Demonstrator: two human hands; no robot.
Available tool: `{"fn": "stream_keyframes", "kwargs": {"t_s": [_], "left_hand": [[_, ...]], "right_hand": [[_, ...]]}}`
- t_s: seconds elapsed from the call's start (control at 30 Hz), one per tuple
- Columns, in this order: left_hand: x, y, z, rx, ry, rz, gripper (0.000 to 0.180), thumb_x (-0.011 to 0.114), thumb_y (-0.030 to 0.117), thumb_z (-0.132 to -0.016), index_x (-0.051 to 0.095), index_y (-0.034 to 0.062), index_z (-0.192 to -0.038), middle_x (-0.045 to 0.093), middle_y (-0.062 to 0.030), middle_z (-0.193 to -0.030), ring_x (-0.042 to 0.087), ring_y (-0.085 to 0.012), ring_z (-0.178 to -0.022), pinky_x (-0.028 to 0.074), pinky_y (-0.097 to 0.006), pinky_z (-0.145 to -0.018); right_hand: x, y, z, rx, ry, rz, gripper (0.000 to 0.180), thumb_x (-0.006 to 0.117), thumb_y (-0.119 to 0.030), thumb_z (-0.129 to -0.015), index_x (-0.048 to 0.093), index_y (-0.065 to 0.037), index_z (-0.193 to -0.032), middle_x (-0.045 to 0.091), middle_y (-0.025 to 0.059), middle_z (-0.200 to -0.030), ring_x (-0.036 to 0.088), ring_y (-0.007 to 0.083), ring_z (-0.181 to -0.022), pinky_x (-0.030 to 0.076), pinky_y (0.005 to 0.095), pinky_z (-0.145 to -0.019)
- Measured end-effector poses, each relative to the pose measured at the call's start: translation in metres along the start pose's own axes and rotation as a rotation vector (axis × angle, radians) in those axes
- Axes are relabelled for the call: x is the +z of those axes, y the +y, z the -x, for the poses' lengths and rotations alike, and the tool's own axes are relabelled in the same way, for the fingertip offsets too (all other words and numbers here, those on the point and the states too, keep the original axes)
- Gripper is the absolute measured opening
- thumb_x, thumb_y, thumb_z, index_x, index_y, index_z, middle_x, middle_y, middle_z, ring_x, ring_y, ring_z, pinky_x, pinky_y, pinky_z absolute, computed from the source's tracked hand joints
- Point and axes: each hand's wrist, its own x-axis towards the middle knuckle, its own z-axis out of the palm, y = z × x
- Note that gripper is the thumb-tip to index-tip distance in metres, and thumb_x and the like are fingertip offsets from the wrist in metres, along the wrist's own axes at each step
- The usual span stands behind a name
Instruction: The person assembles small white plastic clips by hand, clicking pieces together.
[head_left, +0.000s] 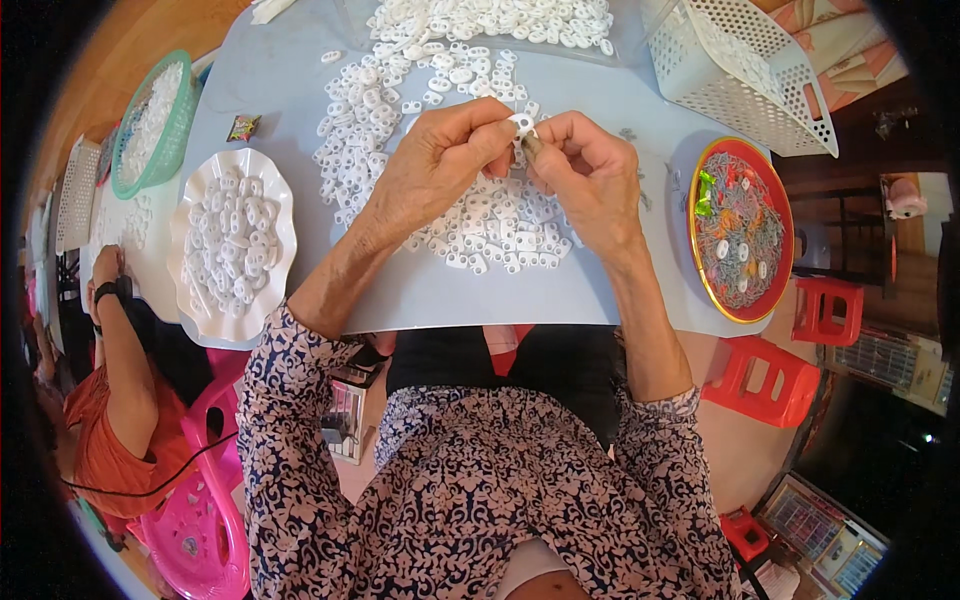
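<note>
My left hand (435, 165) and my right hand (590, 175) meet above the table (300, 75), fingertips together. Between them I pinch a small white plastic piece (521, 123); the left thumb and forefinger hold it. The right fingers press a small dark metal part (533, 145) against it. Under both hands lies a spread of several white plastic pieces (400, 95), reaching to the far edge.
A white scalloped plate (190, 230) of white pieces sits left, with a green basket (165, 150) behind it. A red, gold-rimmed plate (775, 205) holds small parts at right. A white perforated basket (750, 70) stands far right. Another person in orange (110, 400) sits left. Red stools (770, 375) stand right.
</note>
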Motion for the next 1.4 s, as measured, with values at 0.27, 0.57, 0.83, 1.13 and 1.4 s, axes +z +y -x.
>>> {"fn": "stream_keyframes", "kwargs": {"t_s": [0.27,0.57,0.83,1.13,1.4], "left_hand": [[0.000,-0.002,0.001,0.014,-0.003,0.006,0.022,0.048,0.017,-0.092,0.057,0.0006,-0.081,0.054,-0.0007,-0.064,0.048,-0.0066,-0.062,0.040,-0.023,-0.058],[-0.001,-0.002,-0.001,0.019,0.010,-0.048,0.020,0.048,0.017,-0.091,0.060,0.0017,-0.085,0.055,-0.0005,-0.063,0.049,-0.0061,-0.061,0.039,-0.023,-0.054],[-0.001,-0.003,-0.003,-0.030,0.002,-0.008,0.025,0.047,0.019,-0.091,0.059,0.0018,-0.078,0.053,-0.0004,-0.061,0.047,-0.0070,-0.060,0.038,-0.024,-0.056],[-0.001,0.006,0.000,-0.141,0.012,0.090,0.024,0.048,0.019,-0.091,0.059,0.0020,-0.079,0.052,-0.0004,-0.062,0.047,-0.0071,-0.061,0.039,-0.023,-0.058],[-0.007,0.001,-0.001,-0.161,-0.078,-0.009,0.029,0.049,0.021,-0.092,0.061,-0.0041,-0.099,0.056,-0.0028,-0.074,0.052,-0.0097,-0.067,0.043,-0.024,-0.065]], "right_hand": [[-0.001,-0.002,0.000,0.023,0.010,-0.033,0.003,0.060,-0.002,-0.083,0.060,0.001,-0.081,0.056,-0.0030,-0.067,0.047,0.0013,-0.059,0.038,0.0172,-0.052],[0.000,-0.001,0.000,0.000,0.002,-0.015,0.004,0.060,-0.002,-0.082,0.061,0.000,-0.079,0.056,-0.0040,-0.066,0.045,0.0004,-0.058,0.037,0.0172,-0.051],[-0.002,0.000,0.001,0.048,-0.058,0.018,0.006,0.058,-0.004,-0.086,0.059,0.001,-0.087,0.057,-0.0008,-0.069,0.048,0.0041,-0.060,0.039,0.0180,-0.056],[0.006,0.009,-0.001,-0.204,0.013,0.015,0.029,0.070,0.002,-0.076,0.060,0.001,-0.103,0.059,0.0008,-0.076,0.053,0.0058,-0.063,0.047,0.0207,-0.058],[0.005,0.009,-0.002,-0.333,0.035,0.285,0.030,0.073,0.001,-0.071,0.063,-0.002,-0.099,0.059,0.0021,-0.071,0.055,0.0078,-0.060,0.047,0.0208,-0.057]]}}
